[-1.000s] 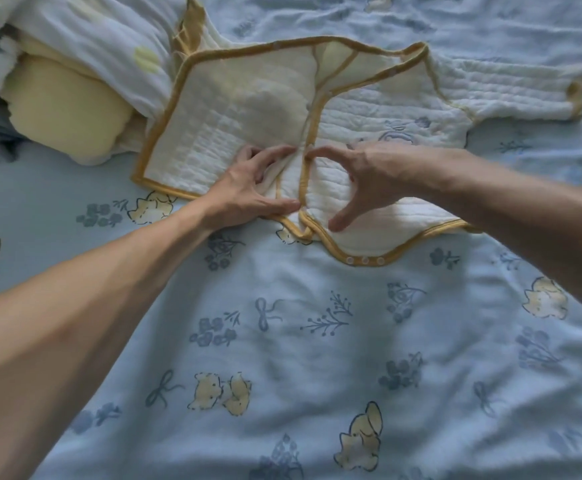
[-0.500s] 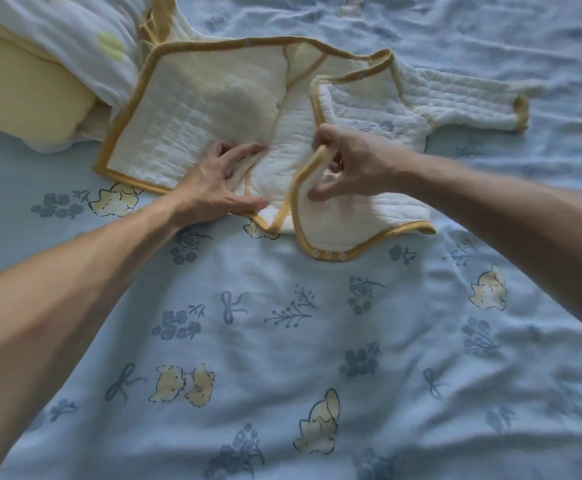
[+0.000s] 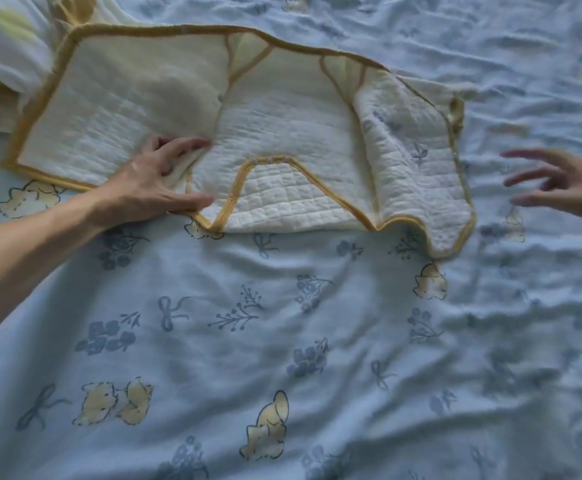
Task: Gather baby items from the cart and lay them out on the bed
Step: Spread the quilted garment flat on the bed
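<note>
The romper [image 3: 282,133], a quilted cream piece with mustard binding, lies opened out on the bed [image 3: 282,341], lining up, its left edge tucked close against a heap of bedding [image 3: 9,64] at the upper left.

The main risk, as I judge it, is the right flap. It stands in a loose fold with its lower corner curled, and nothing holds it. It could flop back over the middle, or settle with a crease, and the piece would not lie flat. A second risk is on the left. If the left hand [image 3: 151,185] drags as it smooths, the soft sheet under it may bunch and pull the whole romper askew toward the heap. The snap tab at the bottom centre could also fold under if the hem is tugged.

The left hand rests palm down on the lower left part of the romper. Its fingers [image 3: 192,144] are spread over the lining and the thumb lies along the bottom hem, pressing the cloth to the bed rather than pinching it. The forearm comes in low from the left edge.

The right hand [image 3: 566,188] is well clear of the cloth, above the sheet at the right edge. Its fingers are spread and relaxed, point toward the flap and hold nothing. It is blurred.
</note>
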Demonstrator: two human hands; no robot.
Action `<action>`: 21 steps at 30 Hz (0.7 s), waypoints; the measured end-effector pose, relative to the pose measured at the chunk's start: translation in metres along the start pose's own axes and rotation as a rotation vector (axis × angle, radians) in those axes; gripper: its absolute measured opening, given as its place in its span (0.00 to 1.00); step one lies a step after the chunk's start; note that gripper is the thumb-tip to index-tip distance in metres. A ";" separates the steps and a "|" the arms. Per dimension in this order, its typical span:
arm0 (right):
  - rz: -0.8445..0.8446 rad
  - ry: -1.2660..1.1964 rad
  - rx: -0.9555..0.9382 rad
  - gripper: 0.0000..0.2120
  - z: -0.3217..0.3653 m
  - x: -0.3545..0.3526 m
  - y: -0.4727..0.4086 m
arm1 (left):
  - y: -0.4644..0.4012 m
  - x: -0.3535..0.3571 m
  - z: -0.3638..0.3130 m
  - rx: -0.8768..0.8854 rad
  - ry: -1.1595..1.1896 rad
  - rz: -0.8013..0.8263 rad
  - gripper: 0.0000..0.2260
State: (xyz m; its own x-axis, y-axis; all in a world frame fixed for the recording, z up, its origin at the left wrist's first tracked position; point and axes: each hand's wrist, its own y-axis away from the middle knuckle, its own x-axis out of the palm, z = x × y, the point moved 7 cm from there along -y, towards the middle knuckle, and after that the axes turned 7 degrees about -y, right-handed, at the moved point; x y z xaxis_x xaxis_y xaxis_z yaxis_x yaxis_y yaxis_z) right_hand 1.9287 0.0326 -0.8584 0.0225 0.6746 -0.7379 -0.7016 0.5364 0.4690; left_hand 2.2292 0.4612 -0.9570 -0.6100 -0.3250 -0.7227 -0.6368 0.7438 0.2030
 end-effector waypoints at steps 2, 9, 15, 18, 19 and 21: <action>0.132 -0.144 -0.124 0.38 0.052 0.042 0.004 | 0.000 0.000 0.001 -0.013 0.012 0.005 0.33; 0.217 -0.206 -0.067 0.45 0.073 0.116 -0.015 | -0.001 0.000 -0.002 -0.012 -0.005 -0.018 0.31; 0.140 -0.217 -0.093 0.44 0.066 0.127 -0.030 | 0.001 -0.002 -0.008 -0.043 -0.003 0.057 0.30; 0.132 -0.202 -0.103 0.43 0.063 0.132 -0.035 | -0.003 -0.010 -0.022 -0.083 0.044 0.122 0.23; 0.132 -0.190 -0.106 0.43 0.062 0.133 -0.038 | -0.008 -0.015 -0.031 -0.082 0.066 0.104 0.22; 0.120 -0.186 -0.115 0.43 0.061 0.135 -0.040 | -0.020 -0.015 -0.054 -0.050 0.061 0.093 0.25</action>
State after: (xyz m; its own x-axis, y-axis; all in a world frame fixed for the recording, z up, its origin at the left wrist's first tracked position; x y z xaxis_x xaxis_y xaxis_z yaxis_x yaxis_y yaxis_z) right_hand 2.0031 0.1333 -0.9470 0.0576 0.8173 -0.5733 -0.7834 0.3930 0.4816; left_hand 2.2255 0.4197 -0.9147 -0.6944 -0.2917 -0.6579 -0.5978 0.7428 0.3016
